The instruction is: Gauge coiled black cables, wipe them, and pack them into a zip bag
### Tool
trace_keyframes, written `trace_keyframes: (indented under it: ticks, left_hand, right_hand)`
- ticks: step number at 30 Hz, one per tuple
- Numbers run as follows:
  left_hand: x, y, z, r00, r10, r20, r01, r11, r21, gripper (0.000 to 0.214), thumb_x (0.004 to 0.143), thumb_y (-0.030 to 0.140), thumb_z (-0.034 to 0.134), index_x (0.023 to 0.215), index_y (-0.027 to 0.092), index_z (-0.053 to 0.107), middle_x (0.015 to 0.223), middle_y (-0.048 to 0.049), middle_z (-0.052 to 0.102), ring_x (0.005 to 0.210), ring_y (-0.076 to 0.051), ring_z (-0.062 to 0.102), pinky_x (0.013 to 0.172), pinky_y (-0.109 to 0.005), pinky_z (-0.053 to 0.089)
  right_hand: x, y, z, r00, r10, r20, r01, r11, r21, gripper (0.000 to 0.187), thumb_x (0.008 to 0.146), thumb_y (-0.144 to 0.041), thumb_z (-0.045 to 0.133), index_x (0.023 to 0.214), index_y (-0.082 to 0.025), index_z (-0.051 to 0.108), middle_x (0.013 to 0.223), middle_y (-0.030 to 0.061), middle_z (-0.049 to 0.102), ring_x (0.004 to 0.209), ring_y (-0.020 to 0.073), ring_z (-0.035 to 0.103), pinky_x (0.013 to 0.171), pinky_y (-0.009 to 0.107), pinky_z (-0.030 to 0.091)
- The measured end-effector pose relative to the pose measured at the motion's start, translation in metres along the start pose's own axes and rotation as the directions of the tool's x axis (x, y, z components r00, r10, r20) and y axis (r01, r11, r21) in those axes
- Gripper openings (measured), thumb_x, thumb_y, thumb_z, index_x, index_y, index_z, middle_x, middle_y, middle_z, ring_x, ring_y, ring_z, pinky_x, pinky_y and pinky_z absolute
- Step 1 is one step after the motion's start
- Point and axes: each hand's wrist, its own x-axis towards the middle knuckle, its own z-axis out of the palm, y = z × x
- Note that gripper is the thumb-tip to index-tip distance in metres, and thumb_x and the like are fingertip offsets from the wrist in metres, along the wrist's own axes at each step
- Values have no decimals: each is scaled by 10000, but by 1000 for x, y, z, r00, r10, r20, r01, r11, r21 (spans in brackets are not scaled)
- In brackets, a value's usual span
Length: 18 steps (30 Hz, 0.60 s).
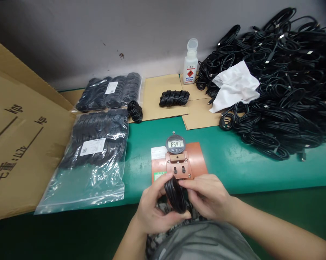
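Black cable, wound into a small coil (175, 193), is sitting between both hands at six o'clock, just in front of the person's body. The left hand (152, 207) is cupping the coil from below and behind, thumb across its lower turns, while the right hand (206, 196) is pinching its upper edge with the fingertips, probably to keep the loops from springing apart.

Directly beyond the hands, toward twelve o'clock, a digital gauge (175, 144) is standing on an orange-brown fixture (179, 166) on the green bench (233, 162), its display facing the person and reading 6547, though any decimal point is too small to tell.

At two o'clock a big heap of loose black cables (282, 90) is lying with a white cloth (235, 88) draped on its near edge, and a capped bottle (190, 65) with a red hazard diamond is standing beside it.

At nine and ten o'clock two clear bags of coiled cables (98, 144) are resting, each bearing a white label too small to read. A cardboard box flap (19, 144) at nine o'clock is showing "kgs" twice and the characters 毛重.
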Motion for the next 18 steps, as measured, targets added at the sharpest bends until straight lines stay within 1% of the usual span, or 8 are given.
trace_keyframes:
  ticks: [6, 13, 18]
  left_hand:
    - [0, 1, 0, 1000, -19, -7, 19, 1000, -4, 895, 755, 233, 877, 1516, 186, 409, 853, -28, 716, 642, -148, 693, 618, -225, 614]
    - [0, 0, 0, 1000, -13, -3, 13, 1000, -16, 909, 749, 220, 881, 1522, 185, 403, 859, -28, 717, 642, -146, 692, 618, -225, 614]
    - [0, 0, 0, 1000, -16, -13, 16, 1000, 2, 894, 753, 259, 882, 1514, 181, 419, 857, -33, 720, 637, -149, 694, 603, -228, 619]
  right_hand:
    - [-1, 0, 0, 1000, 7, 7, -7, 1000, -9, 339, 892, -44, 511, 1175, -181, 639, 690, 10, 742, 490, 130, 641, 477, 237, 485]
    - [-1, 0, 0, 1000, 2, -6, -2, 1000, -13, 319, 893, -43, 516, 1158, -166, 644, 689, 17, 743, 486, 132, 642, 469, 242, 479]
    - [-1, 0, 1, 1000, 5, -1, -5, 1000, -10, 328, 891, -42, 511, 1159, -174, 645, 685, 11, 743, 482, 130, 645, 465, 235, 489]
